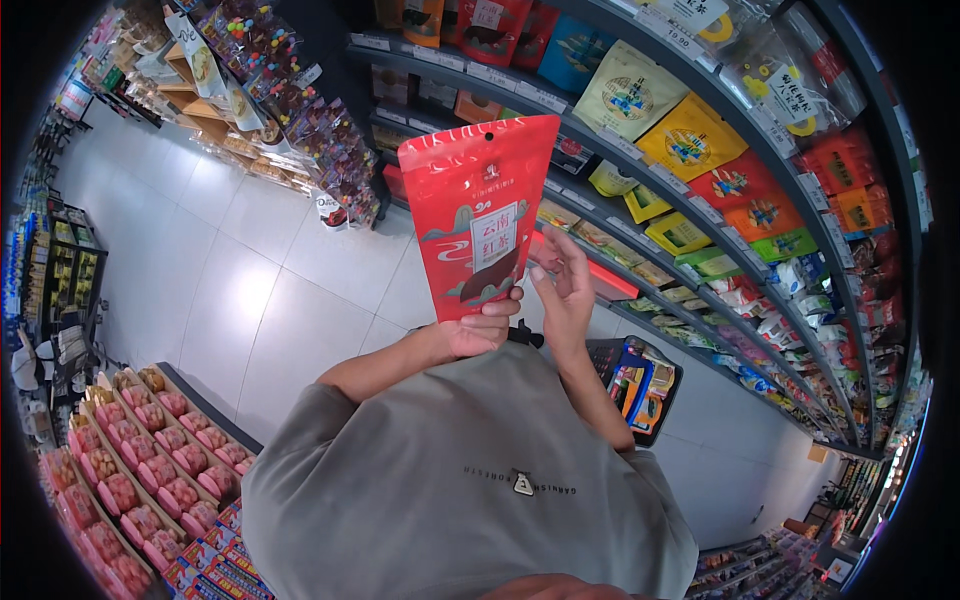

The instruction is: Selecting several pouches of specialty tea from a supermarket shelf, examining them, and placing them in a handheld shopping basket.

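Observation:
A red stand-up pouch (480, 217) with a hang hole, green cloud prints and a white printed panel is held upright before my chest. My left hand (484, 324) grips its lower edge, the fingers folded over the front. Just to the right of the pouch is my right hand (564, 281), its fingers apart and slightly bent, with nothing held in it. Whether its fingertips touch the pouch's side I cannot tell. Similar red pouches (491, 30) stand on the upper shelf beyond.
Curved-looking shelving (660, 176) with bagged goods runs along the right. A dark shopping basket (670, 409) with packages is on the tiled floor (315, 322) by my right arm. Pink-lidded jars (139, 450) fill a rack at lower left. Hanging snack bags (322, 135) stand ahead on the left.

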`<state>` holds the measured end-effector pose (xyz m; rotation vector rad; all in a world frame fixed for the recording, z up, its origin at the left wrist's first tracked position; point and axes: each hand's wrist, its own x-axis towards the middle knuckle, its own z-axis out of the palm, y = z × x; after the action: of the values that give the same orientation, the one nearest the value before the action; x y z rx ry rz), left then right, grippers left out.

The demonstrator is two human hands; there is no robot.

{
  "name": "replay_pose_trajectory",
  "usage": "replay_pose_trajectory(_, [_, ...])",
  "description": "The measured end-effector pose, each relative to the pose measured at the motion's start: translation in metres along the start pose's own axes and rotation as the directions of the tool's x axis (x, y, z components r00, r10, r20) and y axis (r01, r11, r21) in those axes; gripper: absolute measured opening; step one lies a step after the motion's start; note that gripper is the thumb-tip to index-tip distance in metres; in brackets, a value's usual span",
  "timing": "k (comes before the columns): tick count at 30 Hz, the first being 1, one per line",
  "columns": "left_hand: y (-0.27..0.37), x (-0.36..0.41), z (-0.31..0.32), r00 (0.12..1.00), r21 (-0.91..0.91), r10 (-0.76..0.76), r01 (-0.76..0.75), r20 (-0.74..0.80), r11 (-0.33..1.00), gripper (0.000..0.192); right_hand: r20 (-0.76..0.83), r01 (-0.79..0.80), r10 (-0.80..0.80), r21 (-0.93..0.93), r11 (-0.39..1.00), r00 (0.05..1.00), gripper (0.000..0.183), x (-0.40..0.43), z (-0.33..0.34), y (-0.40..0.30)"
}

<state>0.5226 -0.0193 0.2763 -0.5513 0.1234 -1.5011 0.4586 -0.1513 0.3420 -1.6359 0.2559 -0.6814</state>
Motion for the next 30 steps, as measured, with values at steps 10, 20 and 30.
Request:
replay_pose_trajectory(10, [-0.004, -0.002, 0.003, 0.982, 0.03, -0.184, 0.183, 0.031, 0.983, 0.045, 0.159, -0.288, 0.25, 0.3, 0.909, 0.955, 0.034, -0.01, 0.0, 0.005])
replay_pose_trajectory(20, [0.0, -0.005, 0.008, 0.968, 0.083, -0.246, 0.249, -0.037, 0.965, 0.056, 0.148, -0.25, 0.206, 0.411, 0.877, 0.967, 0.024, -0.013, -0.006, 0.012])
replay_pose_trajectory(30, [0.011, -0.006, -0.001, 0.938, 0.069, -0.211, 0.239, -0.275, 0.969, 0.059, 0.237, -0.228, 0.16, 0.298, 0.927, 0.958, 0.019, -0.006, -0.036, 0.025])
